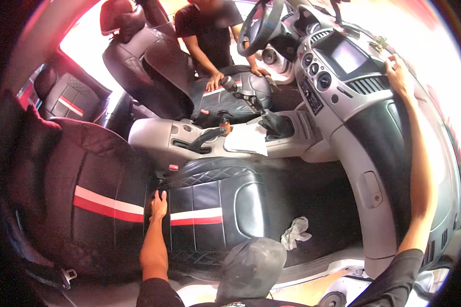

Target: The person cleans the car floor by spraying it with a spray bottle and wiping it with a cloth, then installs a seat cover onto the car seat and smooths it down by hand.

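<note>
My left hand point(159, 204) rests at the crease between the backrest point(97, 230) and cushion point(194, 202) of the near front seat, its fingers stretched out and nothing seen in them. Black covers with a white and red stripe dress this seat. My right hand point(397, 74) reaches to the far end of the dashboard point(379, 123) and lies on its top, fingers slightly bent and apart. Beside those fingers stands a small gold-coloured ornament point(378, 43). My knee point(253, 266), in dark cloth, is at the near edge of the seat.
Across the console point(153, 135), another person point(210, 30) leans in with both hands on the far seat point(241, 92). White paper point(246, 139) and a small orange bottle point(225, 124) lie near the gear lever point(269, 118). A crumpled white cloth point(295, 233) is on the floor.
</note>
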The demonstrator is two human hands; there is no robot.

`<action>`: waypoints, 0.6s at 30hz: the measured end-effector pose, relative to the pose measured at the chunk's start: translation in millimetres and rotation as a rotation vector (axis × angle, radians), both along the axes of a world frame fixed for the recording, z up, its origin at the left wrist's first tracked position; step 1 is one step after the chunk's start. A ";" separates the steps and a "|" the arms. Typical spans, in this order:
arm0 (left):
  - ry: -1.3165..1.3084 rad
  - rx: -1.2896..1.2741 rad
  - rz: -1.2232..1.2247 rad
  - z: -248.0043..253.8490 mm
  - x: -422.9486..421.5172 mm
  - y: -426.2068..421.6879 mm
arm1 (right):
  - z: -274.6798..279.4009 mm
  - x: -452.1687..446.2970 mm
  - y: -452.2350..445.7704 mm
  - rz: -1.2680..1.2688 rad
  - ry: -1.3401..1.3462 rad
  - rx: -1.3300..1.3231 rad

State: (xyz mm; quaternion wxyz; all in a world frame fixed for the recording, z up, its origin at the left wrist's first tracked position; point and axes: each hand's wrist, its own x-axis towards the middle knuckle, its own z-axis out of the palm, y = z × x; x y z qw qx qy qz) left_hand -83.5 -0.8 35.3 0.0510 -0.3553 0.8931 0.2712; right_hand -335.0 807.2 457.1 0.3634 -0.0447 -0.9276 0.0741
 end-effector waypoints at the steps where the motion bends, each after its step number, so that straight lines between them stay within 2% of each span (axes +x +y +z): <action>1: -0.051 0.015 0.017 3.0 0.2 1.0 | -0.8 -2.4 1.1 -0.005 0.000 0.001; 2: -0.109 -0.005 0.022 12.5 -0.5 6.2 | -0.5 -0.2 -2.7 -0.008 0.000 0.001; 6: -0.117 0.051 -0.039 -29.2 -13.2 -36.0 | -0.8 0.6 -2.4 -0.005 0.027 0.036; 10: -0.162 0.118 -0.034 -34.1 -16.7 -46.1 | -1.4 -1.3 -0.9 -0.008 0.020 0.032; 18: -0.083 0.194 -0.057 -58.0 -17.8 -50.5 | 0.2 5.1 -9.1 -0.008 0.011 -0.003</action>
